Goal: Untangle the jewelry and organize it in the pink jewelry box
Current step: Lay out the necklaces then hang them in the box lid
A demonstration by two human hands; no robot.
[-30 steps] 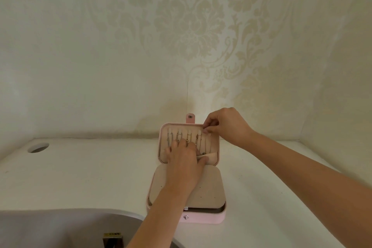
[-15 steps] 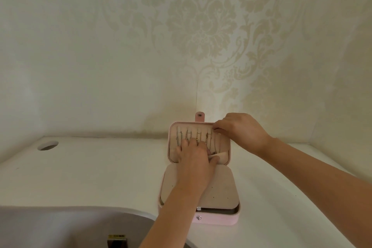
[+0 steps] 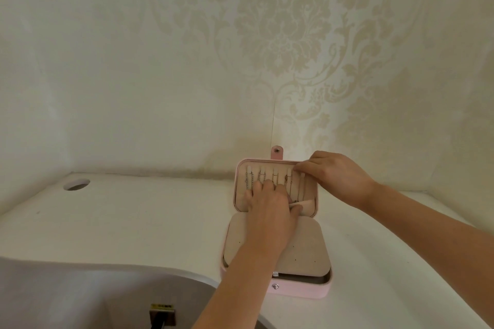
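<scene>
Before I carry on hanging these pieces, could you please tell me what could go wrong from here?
1. The chains hang close together in the lid, and the left hand lies across their lower ends, so dragging it could re-tangle them.
2. The right hand pinches at the lid's upper right, where a thin chain hangs; a tug might slip it off or tip the open pink jewelry box.

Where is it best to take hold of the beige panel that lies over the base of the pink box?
The beige panel is probably best taken at its near right corner, from the front: there it stands off the pink box with a dark gap under its edge, so a fingertip grip fits beneath; the forearm covers the left side.
</scene>
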